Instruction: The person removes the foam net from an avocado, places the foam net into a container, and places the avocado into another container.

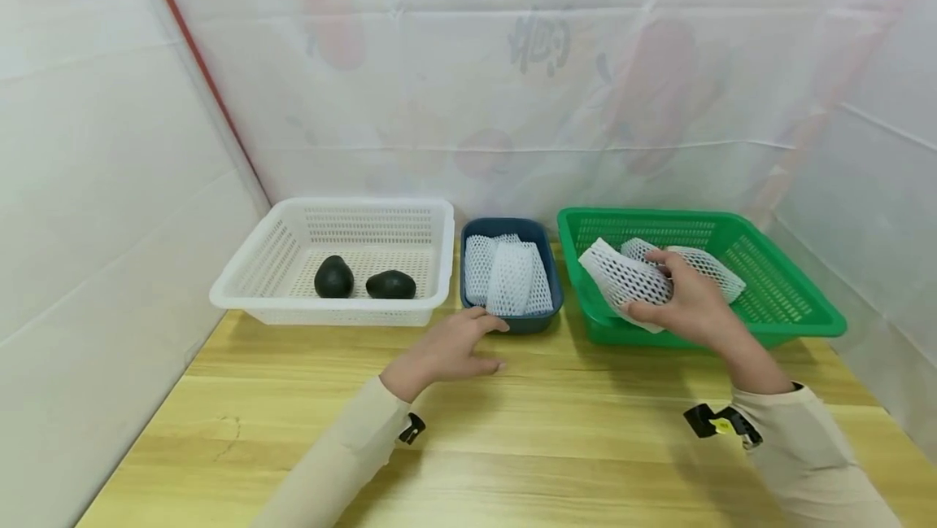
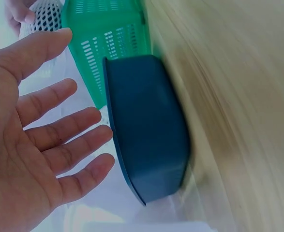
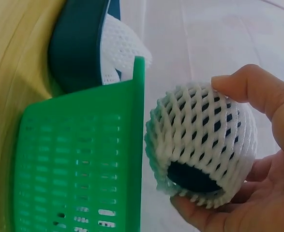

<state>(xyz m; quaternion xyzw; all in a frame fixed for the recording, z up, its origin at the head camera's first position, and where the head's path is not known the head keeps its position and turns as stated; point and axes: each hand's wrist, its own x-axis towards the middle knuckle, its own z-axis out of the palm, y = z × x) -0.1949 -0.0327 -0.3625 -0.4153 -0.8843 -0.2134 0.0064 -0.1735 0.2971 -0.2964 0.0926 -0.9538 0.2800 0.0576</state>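
Observation:
My right hand [image 1: 688, 300] grips an avocado in a white foam net [image 1: 625, 276] over the near left side of the green basket [image 1: 791, 329]. In the right wrist view the dark fruit shows through the mesh of the netted avocado [image 3: 204, 140] and at its open end. Two more white foam nets, one of them a netted piece [image 1: 706, 268] at the right, lie inside the basket. My left hand [image 1: 450, 349] is by the near edge of the dark blue bin [image 1: 538, 323], its fingers spread and holding nothing. Several white foam nets [image 1: 510, 276] fill that bin.
At the left stands a white basket [image 1: 256, 268] with two bare avocados, one upright avocado [image 1: 333, 277] and one lying avocado [image 1: 391, 285]. All three containers sit along the back of the wooden table [image 1: 512, 447]. White sheeting [image 1: 439, 89] hangs behind and at both sides.

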